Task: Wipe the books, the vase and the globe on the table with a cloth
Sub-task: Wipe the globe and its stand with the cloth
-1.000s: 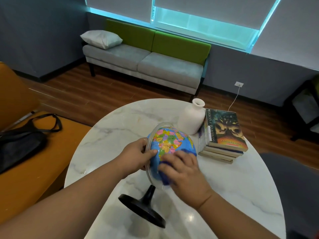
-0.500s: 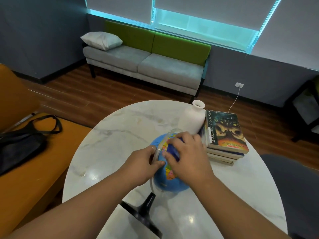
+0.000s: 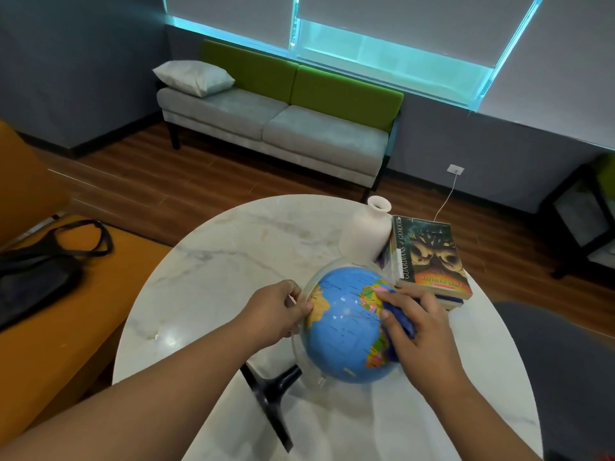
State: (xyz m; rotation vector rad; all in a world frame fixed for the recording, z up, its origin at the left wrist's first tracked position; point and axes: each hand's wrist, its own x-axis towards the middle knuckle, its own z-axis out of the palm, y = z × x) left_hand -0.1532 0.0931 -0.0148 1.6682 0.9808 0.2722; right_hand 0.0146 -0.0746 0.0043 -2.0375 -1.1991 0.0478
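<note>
Against the far wall at 12 o'clock: long grey sofa (image 3: 276,128) with a green back. Nearer, filling the lower middle: round white marble surface (image 3: 233,261). At 9 o'clock, just beside that surface: orange seat (image 3: 50,327), with a black bag (image 3: 36,277) and its looped strap lying on top.

Toward 4 o'clock on the surface: globe (image 3: 342,327), mostly blue, tilted over, black stand (image 3: 269,397) pointing to 7 o'clock, clear ring (image 3: 301,327) arching round the ball. At 2 o'clock on the surface: stack of books (image 3: 429,257), lying flat, dark cover with two faces uppermost, spines turned toward 9 o'clock, near corner just beside the ball. At 1 o'clock, close against the stack's 9 o'clock side: white vase (image 3: 366,234), upright, mouth open at the top. At the sofa's 9 o'clock end: white pillow (image 3: 193,76).

On the globe's 9 o'clock side: left hand (image 3: 273,311), grip clamped on the clear ring, thumb and fingers pinching it. On the globe's 3 o'clock side: right hand (image 3: 419,334), grip curled over a dark blue cloth (image 3: 401,319), pressing it against the ball. Cloth mostly hidden under the palm, only a fold showing between thumb and fingers.
</note>
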